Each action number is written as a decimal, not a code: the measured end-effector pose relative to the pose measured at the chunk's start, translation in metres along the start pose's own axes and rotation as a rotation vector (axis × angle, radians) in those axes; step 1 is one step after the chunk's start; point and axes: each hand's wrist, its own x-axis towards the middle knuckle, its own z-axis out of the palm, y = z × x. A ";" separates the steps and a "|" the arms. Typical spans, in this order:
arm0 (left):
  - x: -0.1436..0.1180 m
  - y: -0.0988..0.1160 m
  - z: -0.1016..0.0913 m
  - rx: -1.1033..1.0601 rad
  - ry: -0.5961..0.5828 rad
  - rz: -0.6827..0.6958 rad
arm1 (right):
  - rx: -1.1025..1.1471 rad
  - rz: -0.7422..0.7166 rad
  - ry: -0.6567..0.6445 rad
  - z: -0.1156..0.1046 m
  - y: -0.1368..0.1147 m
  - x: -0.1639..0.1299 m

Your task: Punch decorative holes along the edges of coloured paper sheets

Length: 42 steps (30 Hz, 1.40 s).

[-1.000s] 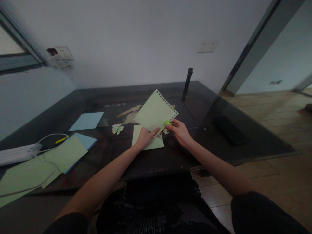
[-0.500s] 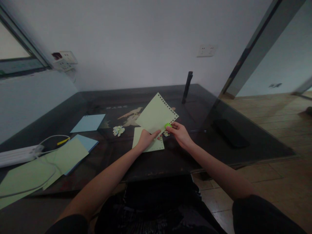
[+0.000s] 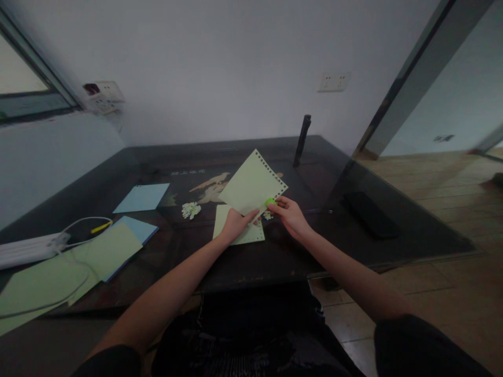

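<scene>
Pale-green sheet [image 3: 251,184] – punched holes along two edges, left fingers [image 3: 240,217] pinching it, right fingers [image 3: 277,206] gripping green punch [image 3: 270,201]

Home rm – dark table [image 3: 275,256], wall sockets [image 3: 334,81], wood floor [image 3: 444,188].

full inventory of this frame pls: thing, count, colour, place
punched sheet: 1, pale green, held up mid-table
small punch: 1, bright green, at that sheet's lower edge
flat sheet: 1, pale green, under the hands
paper bits: 1 pile, pale, left of hands
blue sheets: 2, far left
green sheets: 2, near left
power strip: 1, white, left edge
table: 1, dark
left hand: holds punched sheet
right hand: grips punch
</scene>
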 end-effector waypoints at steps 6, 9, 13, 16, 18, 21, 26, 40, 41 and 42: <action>0.000 0.000 0.000 0.009 0.009 -0.005 | 0.010 0.004 0.001 0.000 -0.001 0.001; 0.000 0.003 0.000 0.006 0.007 0.008 | 0.015 0.000 -0.006 0.000 -0.002 0.000; 0.000 0.006 -0.001 -0.008 0.003 0.009 | 0.010 -0.006 -0.002 0.001 -0.002 0.000; 0.000 0.006 -0.001 -0.020 0.000 0.015 | -0.005 0.001 0.003 0.000 -0.002 0.000; 0.000 0.005 0.000 -0.018 0.004 0.017 | -0.006 0.006 0.005 0.000 -0.001 0.001; 0.000 0.003 0.000 -0.005 0.008 0.021 | 0.005 0.010 0.006 -0.001 0.000 0.002; 0.000 -0.001 0.001 0.008 0.002 0.001 | 0.018 -0.009 -0.007 -0.002 0.001 0.002; 0.000 -0.003 0.003 0.045 0.007 0.023 | 0.032 -0.027 -0.027 -0.004 0.005 0.006; 0.000 -0.002 0.003 0.041 0.008 0.023 | 0.029 -0.027 -0.028 -0.004 0.005 0.006; -0.001 -0.002 0.003 0.034 0.008 0.025 | 0.028 -0.029 -0.028 -0.005 0.005 0.006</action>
